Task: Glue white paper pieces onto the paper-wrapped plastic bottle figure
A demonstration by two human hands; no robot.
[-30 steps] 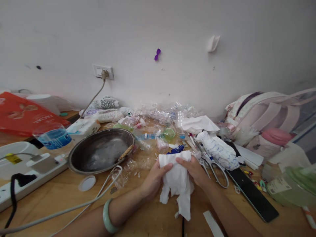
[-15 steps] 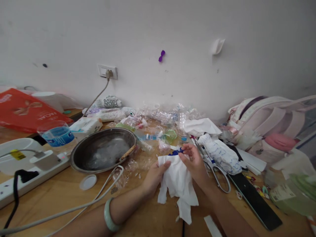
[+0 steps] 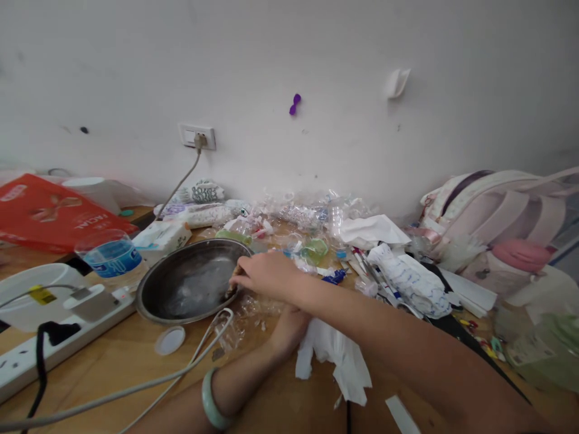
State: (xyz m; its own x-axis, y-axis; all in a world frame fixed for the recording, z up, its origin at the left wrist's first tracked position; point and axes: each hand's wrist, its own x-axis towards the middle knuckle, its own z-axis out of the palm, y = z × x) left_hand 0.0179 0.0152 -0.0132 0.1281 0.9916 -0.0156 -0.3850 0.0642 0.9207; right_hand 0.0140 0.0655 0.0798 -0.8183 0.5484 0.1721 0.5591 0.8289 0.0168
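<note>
My right hand [image 3: 266,274] reaches across to the right rim of a dark metal basin [image 3: 151,310]. Its fingers close around a tan, twisted, stick-like piece [image 3: 231,292] resting on that rim; the exact kind cannot be made out. Below the right forearm, my left hand [image 3: 289,331] is closed on the upper part of a white tissue-like sheet [image 3: 337,355] with ragged strips hanging down. The left fingertips are mostly hidden behind my right arm. A blue piece [image 3: 335,276] lies on the table just beyond that arm. Cloudy whitish patches show inside the basin.
A white power strip [image 3: 97,322] and pale cables [image 3: 158,377] cross the left side. Crumpled clear plastic [image 3: 294,214] heaps along the wall. On the right are scissors and pens [image 3: 377,280], a patterned white bundle [image 3: 414,283] and a pink backpack [image 3: 502,208].
My right hand has left the white sheet and moved left to the tan piece on the basin rim. My left hand stays with the sheet, now partly covered by my right arm.
</note>
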